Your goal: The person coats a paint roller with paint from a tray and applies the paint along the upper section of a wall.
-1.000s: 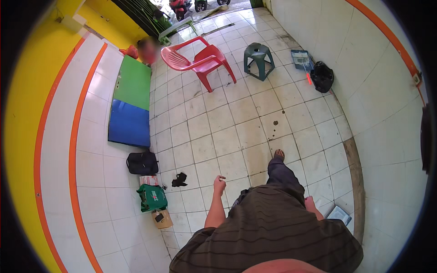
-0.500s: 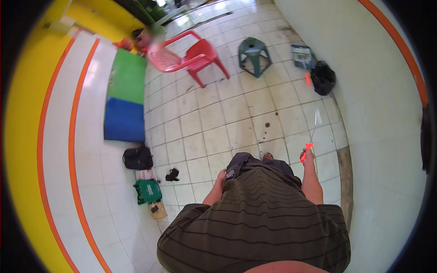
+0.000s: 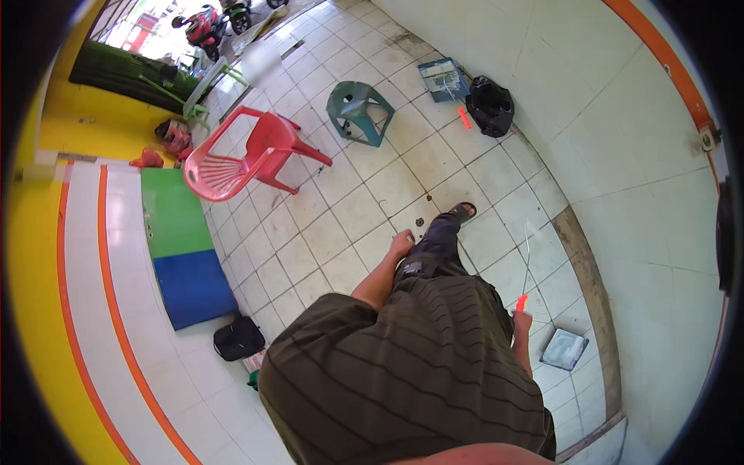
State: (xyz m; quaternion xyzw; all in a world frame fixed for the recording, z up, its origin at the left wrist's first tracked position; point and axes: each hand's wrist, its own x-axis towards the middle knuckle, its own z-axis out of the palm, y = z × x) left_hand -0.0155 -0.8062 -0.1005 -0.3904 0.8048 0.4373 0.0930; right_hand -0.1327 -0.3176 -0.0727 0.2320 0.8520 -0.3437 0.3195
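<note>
My right hand (image 3: pixel 523 318) is closed around the orange handle of a paint roller (image 3: pixel 522 302), held low at my right side. Its thin metal shaft points forward to a whitish end, which blends with the tiles. My left hand (image 3: pixel 402 243) hangs in front of my left thigh, fingers loosely curled, and nothing shows in it. A shallow tray (image 3: pixel 564 349) with whitish contents lies on the floor, to the right of my right hand. One sandalled foot is ahead of me.
A red plastic chair (image 3: pixel 271 151) and a green stool (image 3: pixel 361 114) stand ahead. Near the right wall are a blue tray (image 3: pixel 444 80), an orange handle (image 3: pixel 464 118) and a black bag (image 3: pixel 490 107). Green and blue panels (image 3: pixel 194 288) line the left wall, beside a black backpack (image 3: pixel 238 338).
My view has turned and moved, so motorbikes outside and the tray at lower right now show. My left hand has swung forward. The paint roller stays in my right hand.
</note>
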